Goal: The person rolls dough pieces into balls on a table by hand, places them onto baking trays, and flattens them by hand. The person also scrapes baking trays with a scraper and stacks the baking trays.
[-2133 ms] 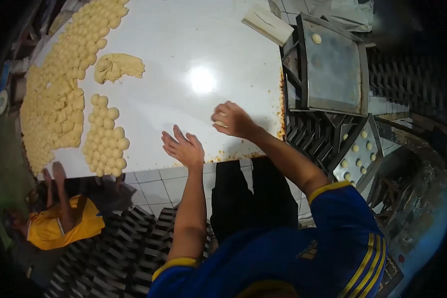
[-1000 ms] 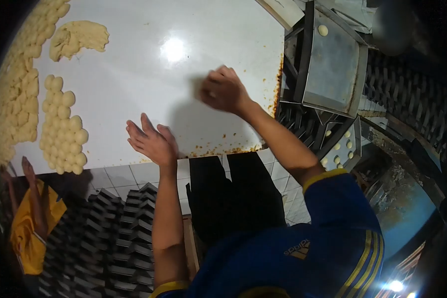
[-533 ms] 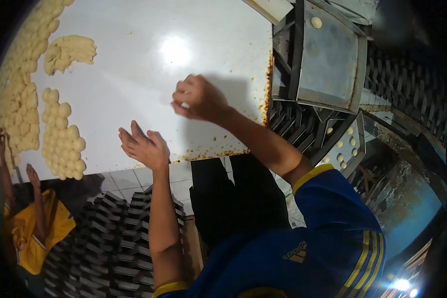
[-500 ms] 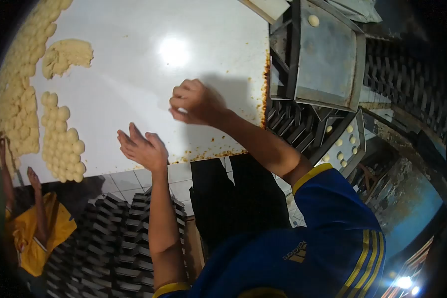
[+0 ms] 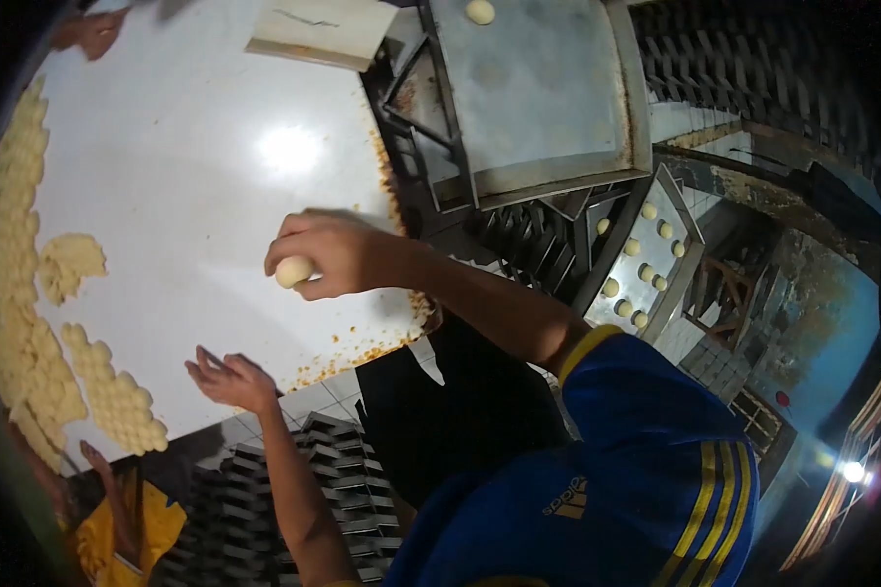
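My right hand (image 5: 335, 252) is curled around a smooth, pale dough ball (image 5: 295, 271), low over the white table (image 5: 186, 186). Closer to the table's near edge, my left hand (image 5: 231, 380) is empty, its fingers apart. Left of it lies a cluster of dough balls (image 5: 113, 386). Beyond that cluster is a loose, torn piece of dough (image 5: 71, 266). A long mass of dough portions (image 5: 15, 284) runs along the table's left side. To the right of the table, a metal tray (image 5: 548, 98) carries one dough ball (image 5: 480, 12) near its far end.
A lower tray (image 5: 668, 279) holds several spaced dough balls. A pale board (image 5: 318, 31) lies at the table's far right corner. Another person's hand (image 5: 93, 34) shows at top left; a person in yellow (image 5: 132, 528) is at lower left. Stacked dark trays (image 5: 338, 479) stand below the table.
The view has swung to the right, bringing more of the trays into sight. The dough ball in my right hand now shows clearly. My left hand stays empty.
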The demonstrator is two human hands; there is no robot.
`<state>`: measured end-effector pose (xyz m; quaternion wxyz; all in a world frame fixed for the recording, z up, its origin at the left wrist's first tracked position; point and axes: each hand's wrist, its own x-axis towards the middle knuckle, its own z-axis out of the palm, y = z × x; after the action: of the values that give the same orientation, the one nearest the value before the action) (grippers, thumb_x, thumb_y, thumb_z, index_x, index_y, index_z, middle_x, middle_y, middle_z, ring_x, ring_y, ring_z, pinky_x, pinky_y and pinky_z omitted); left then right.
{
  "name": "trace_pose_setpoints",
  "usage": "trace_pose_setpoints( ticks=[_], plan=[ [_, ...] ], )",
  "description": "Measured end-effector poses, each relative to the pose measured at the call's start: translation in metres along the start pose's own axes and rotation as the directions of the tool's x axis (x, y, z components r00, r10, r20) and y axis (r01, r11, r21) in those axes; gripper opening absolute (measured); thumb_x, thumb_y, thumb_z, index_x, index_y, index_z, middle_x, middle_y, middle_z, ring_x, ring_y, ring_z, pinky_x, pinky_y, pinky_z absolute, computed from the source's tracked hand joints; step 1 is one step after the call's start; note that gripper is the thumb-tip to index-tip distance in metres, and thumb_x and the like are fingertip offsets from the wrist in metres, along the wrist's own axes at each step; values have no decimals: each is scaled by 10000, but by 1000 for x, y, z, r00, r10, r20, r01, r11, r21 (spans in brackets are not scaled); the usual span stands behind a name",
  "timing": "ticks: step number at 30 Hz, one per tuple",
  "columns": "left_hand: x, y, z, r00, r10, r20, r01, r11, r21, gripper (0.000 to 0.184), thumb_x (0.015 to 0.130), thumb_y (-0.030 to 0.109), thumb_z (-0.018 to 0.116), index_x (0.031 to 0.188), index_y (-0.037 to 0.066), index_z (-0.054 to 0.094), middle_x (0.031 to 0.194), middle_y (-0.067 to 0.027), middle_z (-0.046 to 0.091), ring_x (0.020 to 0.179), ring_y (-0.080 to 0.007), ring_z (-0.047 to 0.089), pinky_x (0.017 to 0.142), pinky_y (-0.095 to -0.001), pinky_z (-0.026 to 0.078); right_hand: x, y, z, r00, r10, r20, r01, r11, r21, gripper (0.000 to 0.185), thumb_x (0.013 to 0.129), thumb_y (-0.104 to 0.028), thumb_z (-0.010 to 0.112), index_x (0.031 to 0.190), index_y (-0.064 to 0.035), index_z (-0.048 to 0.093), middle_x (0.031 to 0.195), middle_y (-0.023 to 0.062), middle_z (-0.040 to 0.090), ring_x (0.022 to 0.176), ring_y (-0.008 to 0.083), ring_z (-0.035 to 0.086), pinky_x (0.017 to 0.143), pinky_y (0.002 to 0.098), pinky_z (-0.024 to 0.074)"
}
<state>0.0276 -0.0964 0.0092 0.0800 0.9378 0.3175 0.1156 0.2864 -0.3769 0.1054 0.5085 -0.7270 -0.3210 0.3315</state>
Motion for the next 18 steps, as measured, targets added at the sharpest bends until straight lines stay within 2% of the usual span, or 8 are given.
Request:
trace_pose_setpoints(
  ticks=[3,6,9,11,13,15,16,18],
  plan=[
    [-3,-4,5,1000,6,-24,-5,1000,20,586,1173,438,441,1612,66,550,1704,-320,393,1556,-492,408,1244,-635,330,-63,17,-72,966,8,-258,-19,999,-40,391,870,-80,834,1255,-120,779,1293,113,699,1292,296,668,1129,437,531],
    [-2,-5,4,1000,24,-18,-23,997,74,573,1174,417,443,1628,80,533,1698,-319,398,1549,-498,414,1230,-650,336,-135,50,-140,849,158,-505,-251,961,-121,440,857,-30,849,1283,-112,776,1300,121,695,1246,303,708,1075,428,584],
    [-2,-3,3,1000,12,5,-12,998,56,586,1158,411,453,1625,64,526,1679,-315,411,1575,-483,380,1243,-651,339,-171,101,-182,793,150,-590,-383,877,-291,432,868,-18,846,1286,-101,777,1323,133,677,1188,332,733,1034,417,611],
    [-3,-3,5,1000,13,12,-14,999,46,589,1170,428,438,1631,70,519,1679,-309,410,1577,-481,380,1246,-646,333,-179,161,-183,834,164,-527,-383,860,-337,490,857,-76,873,1332,-108,756,1371,141,643,1271,349,675,1084,440,581],
    [-2,-4,3,999,45,28,-47,996,72,606,1187,460,412,1642,69,499,1673,-309,399,1575,-487,374,1259,-637,317,-175,164,-183,864,180,-470,-380,846,-373,557,847,-135,901,1378,-116,735,1420,150,609,1354,366,617,1133,462,551],
    [-1,-5,5,998,53,28,-55,996,73,592,1185,432,415,1642,66,499,1676,-314,403,1577,-488,372,1248,-640,323,-174,154,-184,910,122,-396,-359,709,-607,744,848,-211,929,1519,-102,627,1525,155,564,1449,390,561,1183,510,513],
    [-2,-6,4,998,63,25,-64,996,66,578,1184,405,417,1642,62,498,1679,-319,407,1579,-488,371,1237,-642,328,-171,155,-184,910,130,-393,-361,712,-602,744,848,-211,929,1519,-102,627,1525,155,564,1449,390,561,1183,510,513],
    [-2,-8,5,998,62,27,-63,996,58,579,1185,408,412,1641,62,498,1677,-315,409,1583,-482,369,1241,-642,325,-165,159,-184,910,-107,-400,-240,652,-719,911,896,-373,903,1646,-88,472,1645,151,494,1552,399,474,1264,555,431]
  ],
)
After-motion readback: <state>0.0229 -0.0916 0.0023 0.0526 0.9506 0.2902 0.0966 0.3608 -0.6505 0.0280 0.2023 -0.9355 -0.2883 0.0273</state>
